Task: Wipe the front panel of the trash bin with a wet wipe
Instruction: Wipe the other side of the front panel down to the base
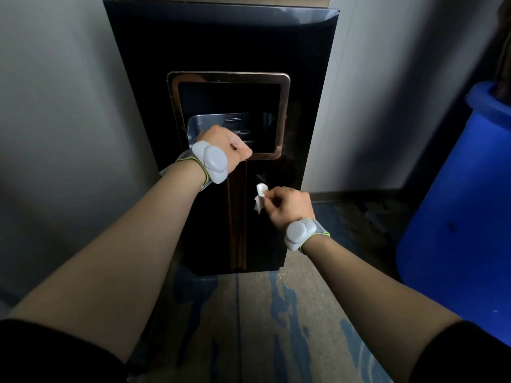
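Right hand: the right hand (287, 207) has its fingers curled in, pinching a crumpled white wet wipe (260, 197) between thumb and fingertips; the wipe lies against or just in front of the bin's glossy front, which of the two I cannot tell.
Left hand: the left hand (224, 146) is curled over the lower edge of the bin's opening, thumb lying along the frame, fingers hooked inside.
Wrists: each wrist carries a pale grey band with a rounded pod and a lime-green edge; the one on the right (300, 234) sits just behind the wiping hand, the one on the left (211, 161) just behind the gripping hand.
Sleeves: dark sleeves show at the bottom corners, forearms bare.
Trash bin: a tall black trash bin (298, 51) stands upright on the floor, its back to the wall.
Front panel: shiny black, with a copper-toned vertical strip (237, 217) running down the middle just left of the wipe.
Opening: a rounded rectangular frame (284, 111) in the same copper tone; a silvery metal flap (210, 123) shows inside it, behind the left hand.
Floor: worn carpet (276, 327) in beige with blue streaks, meeting the bin's foot.
Walls: plain pale grey wall (55, 106) on both sides of the bin, dimly lit.
Right side of the room: a big blue plastic barrel (464, 217) stands well apart from the bin, near the wall.
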### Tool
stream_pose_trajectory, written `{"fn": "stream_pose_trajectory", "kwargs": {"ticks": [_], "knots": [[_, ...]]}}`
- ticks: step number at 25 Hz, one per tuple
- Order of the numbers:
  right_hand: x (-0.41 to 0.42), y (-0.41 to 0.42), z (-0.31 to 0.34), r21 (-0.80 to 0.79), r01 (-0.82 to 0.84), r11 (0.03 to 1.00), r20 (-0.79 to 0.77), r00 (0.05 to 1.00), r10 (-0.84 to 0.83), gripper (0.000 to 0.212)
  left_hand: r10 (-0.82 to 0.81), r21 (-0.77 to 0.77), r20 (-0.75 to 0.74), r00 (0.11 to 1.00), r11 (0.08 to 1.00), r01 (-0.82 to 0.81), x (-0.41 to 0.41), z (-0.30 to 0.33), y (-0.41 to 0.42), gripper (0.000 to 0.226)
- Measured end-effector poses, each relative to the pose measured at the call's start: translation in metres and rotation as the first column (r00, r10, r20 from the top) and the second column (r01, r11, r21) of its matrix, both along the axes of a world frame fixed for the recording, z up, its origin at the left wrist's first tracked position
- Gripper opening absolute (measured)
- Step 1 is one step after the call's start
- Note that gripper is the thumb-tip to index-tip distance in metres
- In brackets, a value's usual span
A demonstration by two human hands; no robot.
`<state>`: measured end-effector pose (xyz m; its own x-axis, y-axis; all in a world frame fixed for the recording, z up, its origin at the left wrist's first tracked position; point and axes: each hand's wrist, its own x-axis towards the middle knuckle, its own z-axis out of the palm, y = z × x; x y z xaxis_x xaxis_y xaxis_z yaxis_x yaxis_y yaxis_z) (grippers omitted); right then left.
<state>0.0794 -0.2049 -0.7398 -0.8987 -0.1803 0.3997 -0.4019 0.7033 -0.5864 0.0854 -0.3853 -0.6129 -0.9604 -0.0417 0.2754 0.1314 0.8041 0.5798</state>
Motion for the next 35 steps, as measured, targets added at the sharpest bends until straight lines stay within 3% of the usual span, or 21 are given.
{"fn": "stream_pose_trajectory", "kwargs": {"ticks": [9, 35], "knots": [[-0.004, -0.026, -0.008, 0.043, -0.042, 0.998, -0.006, 0.999, 0.042, 0.016, 0.008, -0.017, -0.021, 1.000, 1.000, -0.009, -0.002, -0.002, -0.001, 0.016], [-0.008, 0.008, -0.009, 0.098, 0.115, 0.988, 0.060, 0.991, -0.122, 0.017, 0.000, 0.008, -0.016, 1.000, 1.000, 0.001, -0.005, -0.003, -0.001, 0.013]]}}
